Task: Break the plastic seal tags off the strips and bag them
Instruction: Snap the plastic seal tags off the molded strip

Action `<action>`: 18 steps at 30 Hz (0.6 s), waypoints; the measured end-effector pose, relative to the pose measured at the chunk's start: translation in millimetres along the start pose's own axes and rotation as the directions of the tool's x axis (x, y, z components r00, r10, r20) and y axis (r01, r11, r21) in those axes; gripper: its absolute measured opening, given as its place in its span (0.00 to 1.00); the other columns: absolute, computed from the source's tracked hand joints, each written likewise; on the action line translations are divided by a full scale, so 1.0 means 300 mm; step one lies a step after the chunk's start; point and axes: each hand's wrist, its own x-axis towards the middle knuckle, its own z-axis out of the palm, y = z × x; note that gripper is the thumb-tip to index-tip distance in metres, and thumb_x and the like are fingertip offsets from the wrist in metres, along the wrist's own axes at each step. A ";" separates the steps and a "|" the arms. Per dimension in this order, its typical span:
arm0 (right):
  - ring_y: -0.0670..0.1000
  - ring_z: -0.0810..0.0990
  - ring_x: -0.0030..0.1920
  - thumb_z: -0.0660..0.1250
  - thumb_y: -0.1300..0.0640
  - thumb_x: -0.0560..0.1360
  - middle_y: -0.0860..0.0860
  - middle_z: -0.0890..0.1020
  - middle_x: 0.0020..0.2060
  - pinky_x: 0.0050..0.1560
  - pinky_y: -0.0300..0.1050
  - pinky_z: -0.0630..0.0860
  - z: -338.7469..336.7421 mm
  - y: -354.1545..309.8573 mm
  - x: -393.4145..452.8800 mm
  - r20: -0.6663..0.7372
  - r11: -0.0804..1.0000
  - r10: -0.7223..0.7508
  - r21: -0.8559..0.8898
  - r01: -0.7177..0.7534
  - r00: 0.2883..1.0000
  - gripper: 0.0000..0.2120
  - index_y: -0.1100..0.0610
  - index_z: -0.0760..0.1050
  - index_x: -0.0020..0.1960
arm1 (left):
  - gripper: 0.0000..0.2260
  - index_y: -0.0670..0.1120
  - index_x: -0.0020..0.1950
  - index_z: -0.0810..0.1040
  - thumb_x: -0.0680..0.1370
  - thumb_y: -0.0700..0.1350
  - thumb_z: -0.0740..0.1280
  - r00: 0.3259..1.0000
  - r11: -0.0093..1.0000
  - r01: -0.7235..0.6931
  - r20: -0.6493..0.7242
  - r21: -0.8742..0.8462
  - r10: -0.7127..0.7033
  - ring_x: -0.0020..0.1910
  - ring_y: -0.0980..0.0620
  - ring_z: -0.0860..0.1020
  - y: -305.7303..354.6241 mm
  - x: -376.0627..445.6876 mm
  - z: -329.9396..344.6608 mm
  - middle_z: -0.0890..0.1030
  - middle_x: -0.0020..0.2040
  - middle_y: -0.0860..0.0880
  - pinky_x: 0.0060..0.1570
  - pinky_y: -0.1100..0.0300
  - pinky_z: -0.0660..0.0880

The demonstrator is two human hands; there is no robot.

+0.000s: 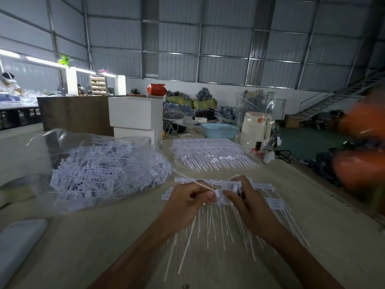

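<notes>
Left hand [188, 196] and right hand [242, 197] pinch thin white plastic strips [260, 187].

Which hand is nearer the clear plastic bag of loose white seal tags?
Left. The left hand sits just right of the clear plastic bag; the right hand is farther right.

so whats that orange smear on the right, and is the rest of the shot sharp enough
Head view: the orange smear at the right edge is blurred beyond identifying; wide-angle distortion bows the wall panels; dim overall, with blown-out strip lights far left; both hands and the strip of tags are fairly sharp; glare on the clear bag.
</notes>
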 end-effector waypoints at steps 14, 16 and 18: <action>0.46 0.61 0.25 0.63 0.39 0.78 0.50 0.65 0.28 0.26 0.37 0.59 0.050 -0.065 0.004 0.269 0.691 0.348 0.574 -0.439 0.898 0.19 0.56 0.71 0.48 | 0.07 0.48 0.48 0.85 0.70 0.43 0.77 0.972 0.954 -0.189 -0.094 0.231 0.216 0.48 0.59 0.80 0.015 -0.004 0.005 0.84 0.47 0.56 0.51 0.65 0.73; 0.46 0.59 0.25 0.66 0.41 0.78 0.51 0.62 0.28 0.25 0.36 0.58 0.065 -0.078 0.010 0.300 0.669 0.329 0.594 -0.446 0.895 0.19 0.58 0.73 0.50 | 0.08 0.44 0.47 0.85 0.69 0.40 0.78 0.963 0.939 -0.227 -0.081 0.259 0.255 0.49 0.56 0.78 0.013 -0.012 0.019 0.81 0.48 0.52 0.52 0.65 0.72; 0.47 0.57 0.25 0.67 0.44 0.78 0.52 0.60 0.28 0.24 0.36 0.58 0.056 -0.067 0.002 0.306 0.640 0.318 0.629 -0.441 0.898 0.17 0.58 0.73 0.50 | 0.10 0.45 0.50 0.84 0.69 0.41 0.78 0.971 0.954 -0.205 -0.082 0.217 0.227 0.49 0.57 0.78 0.012 -0.011 0.017 0.80 0.48 0.53 0.51 0.66 0.72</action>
